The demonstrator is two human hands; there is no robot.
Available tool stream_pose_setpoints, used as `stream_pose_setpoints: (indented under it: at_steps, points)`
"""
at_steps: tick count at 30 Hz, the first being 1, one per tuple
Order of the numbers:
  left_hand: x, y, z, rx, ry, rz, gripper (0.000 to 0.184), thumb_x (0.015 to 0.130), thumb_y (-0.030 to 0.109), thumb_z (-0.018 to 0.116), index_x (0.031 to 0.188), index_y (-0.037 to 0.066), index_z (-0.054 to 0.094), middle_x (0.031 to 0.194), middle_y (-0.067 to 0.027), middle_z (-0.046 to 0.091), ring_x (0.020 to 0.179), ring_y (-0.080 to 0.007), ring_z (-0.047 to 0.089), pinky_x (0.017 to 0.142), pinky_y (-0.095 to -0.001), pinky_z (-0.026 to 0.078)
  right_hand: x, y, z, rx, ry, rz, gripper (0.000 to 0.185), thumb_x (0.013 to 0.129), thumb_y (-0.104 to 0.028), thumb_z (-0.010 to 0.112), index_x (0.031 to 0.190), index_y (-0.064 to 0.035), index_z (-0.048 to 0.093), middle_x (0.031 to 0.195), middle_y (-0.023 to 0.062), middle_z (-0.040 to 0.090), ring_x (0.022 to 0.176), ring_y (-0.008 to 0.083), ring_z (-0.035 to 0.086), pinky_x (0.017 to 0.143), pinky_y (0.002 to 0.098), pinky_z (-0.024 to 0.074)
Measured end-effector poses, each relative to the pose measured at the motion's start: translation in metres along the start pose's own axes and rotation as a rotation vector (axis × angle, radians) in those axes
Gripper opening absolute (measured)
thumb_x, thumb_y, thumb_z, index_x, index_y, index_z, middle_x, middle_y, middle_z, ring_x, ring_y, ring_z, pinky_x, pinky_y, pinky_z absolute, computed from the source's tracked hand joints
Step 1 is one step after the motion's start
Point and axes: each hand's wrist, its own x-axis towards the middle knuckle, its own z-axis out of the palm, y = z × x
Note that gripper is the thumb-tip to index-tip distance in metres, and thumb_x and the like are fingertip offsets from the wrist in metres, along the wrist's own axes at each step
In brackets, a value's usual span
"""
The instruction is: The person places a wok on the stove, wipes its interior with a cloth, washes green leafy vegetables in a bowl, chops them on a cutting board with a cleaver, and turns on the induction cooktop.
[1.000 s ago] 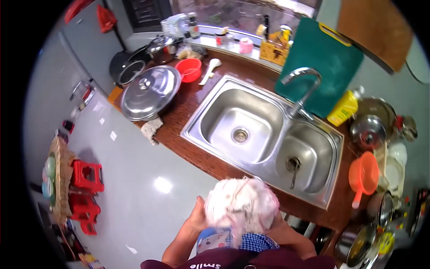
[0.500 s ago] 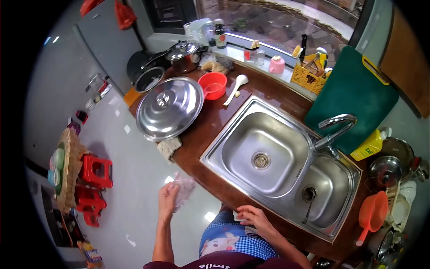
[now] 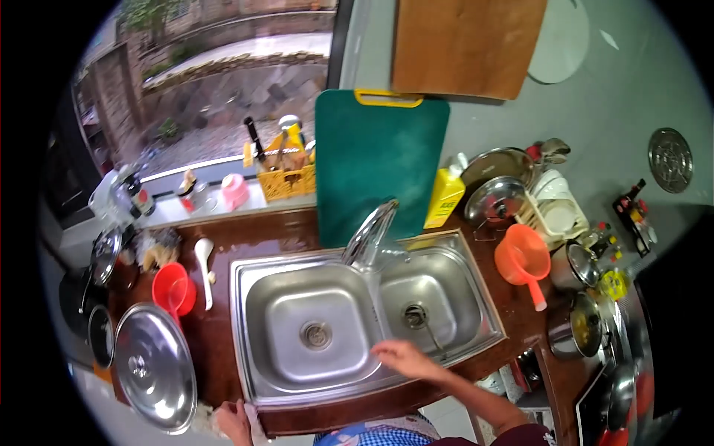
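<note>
Near the bottom edge, left of the sink, my left hand (image 3: 233, 422) is closed on a thin translucent bag (image 3: 254, 422), which shows only in part. My right hand (image 3: 405, 359) hovers over the front of the sink (image 3: 349, 390), near the divider between the two basins. Its fingers are loosely bent and point left, with nothing visible in them. Beside my left hand lies a pale cloth (image 3: 202, 418), partly hidden by the large steel lid (image 3: 156, 368).
A chrome faucet (image 3: 370, 238) rises behind the divider, before a green board (image 3: 381, 163). Left stand a red bowl (image 3: 174, 288) and white spoon (image 3: 204, 271). Right are a yellow bottle (image 3: 445, 197), an orange dipper (image 3: 522, 255) and a pot (image 3: 586, 327).
The view has swung right. The pale bundle seen in both hands one second ago is gone from them. My left hand took hold of the translucent bag, and my right hand moved over the sink.
</note>
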Motion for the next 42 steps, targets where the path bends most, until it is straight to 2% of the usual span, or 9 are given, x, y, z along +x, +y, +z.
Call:
stream_pose_setpoints:
  at_steps: [3,8,12,14,17,19,22,27,42]
  points:
    - [0.018,0.026,0.003,-0.236,-0.051,0.052,0.023,0.072,0.018,0.064,0.069,-0.005,0.059,0.058,-0.0164,0.058,0.053,-0.0276,0.057,0.054,-0.0370,0.044,0.037,-0.015,-0.094,0.101,0.250,0.186,0.027,0.084,-0.016,0.053,0.109,-0.0048,0.056,0.093,0.0056,0.061,0.076,0.0116,0.057,0.064,0.0258,0.0470]
    - [0.055,0.112,0.017,-0.647,-0.239,0.059,0.018,0.071,0.013,0.062,0.079,-0.003,0.062,0.068,-0.0149,0.061,0.064,-0.0240,0.059,0.064,-0.0330,0.046,0.159,-0.010,-0.250,-0.236,0.780,-0.186,0.039,0.081,-0.022,0.058,0.113,-0.0009,0.051,0.098,0.0131,0.060,0.077,0.0184,0.059,0.060,0.0274,0.0476]
    - [0.112,0.239,-0.006,-0.703,-0.252,0.437,0.031,0.077,0.011,0.059,0.103,-0.005,0.056,0.084,-0.0115,0.061,0.076,-0.0173,0.057,0.070,-0.0284,0.045,0.213,-0.044,-0.302,-0.063,0.934,-0.187,0.062,0.077,-0.026,0.064,0.124,0.0036,0.037,0.118,0.0183,0.047,0.068,0.0193,0.060,0.053,0.0277,0.0463]
    - [0.154,0.285,0.012,-0.640,-0.128,0.756,0.051,0.077,0.009,0.060,0.124,0.000,0.042,0.108,-0.0150,0.056,0.097,-0.0200,0.053,0.081,-0.0287,0.043,0.211,-0.071,-0.305,0.146,0.786,-0.126,0.064,0.078,-0.029,0.063,0.127,0.0008,0.035,0.111,0.0153,0.048,0.060,0.0152,0.058,0.046,0.0263,0.0429]
    - [0.202,0.367,0.022,-0.870,-0.370,0.652,0.060,0.080,0.012,0.059,0.131,-0.002,0.031,0.118,-0.0153,0.049,0.089,-0.0194,0.052,0.076,-0.0271,0.043,0.224,-0.076,-0.315,0.258,0.658,-0.083,0.060,0.081,-0.032,0.061,0.126,-0.0005,0.037,0.096,0.0104,0.051,0.057,0.0123,0.057,0.043,0.0232,0.0399]
    - [0.231,0.409,0.040,-0.875,-0.144,0.864,0.059,0.082,0.010,0.057,0.133,0.000,0.028,0.120,-0.0161,0.047,0.089,-0.0173,0.052,0.074,-0.0268,0.044,0.230,-0.071,-0.320,0.323,0.638,-0.058,0.057,0.082,-0.030,0.059,0.126,-0.0002,0.037,0.096,0.0101,0.053,0.056,0.0120,0.056,0.042,0.0227,0.0397]
    - [0.233,0.454,0.027,-1.193,-0.431,0.680,0.055,0.084,0.009,0.055,0.133,0.002,0.030,0.118,-0.0138,0.048,0.089,-0.0147,0.052,0.070,-0.0257,0.044,0.235,-0.064,-0.324,0.375,0.622,-0.029,0.042,0.086,-0.028,0.054,0.118,-0.0018,0.044,0.101,0.0080,0.054,0.058,0.0122,0.058,0.042,0.0219,0.0385]
    - [0.226,0.462,0.028,-1.271,-0.330,0.511,0.017,0.080,-0.002,0.055,0.095,0.004,0.050,0.070,0.0022,0.054,0.063,-0.0057,0.049,0.056,-0.0182,0.039,0.209,-0.074,-0.315,0.389,0.593,-0.094,0.025,0.089,-0.028,0.050,0.102,-0.0062,0.050,0.093,0.0038,0.055,0.062,0.0122,0.061,0.043,0.0195,0.0357]
    - [0.203,0.440,-0.047,-1.308,-0.160,0.762,0.012,0.079,0.000,0.056,0.091,0.003,0.054,0.074,0.0054,0.049,0.063,-0.0018,0.043,0.057,-0.0162,0.035,0.125,-0.127,-0.292,0.445,0.676,-0.500,0.022,0.086,-0.022,0.055,0.100,-0.0048,0.055,0.085,-0.0003,0.058,0.059,0.0064,0.057,0.047,0.0167,0.0348]
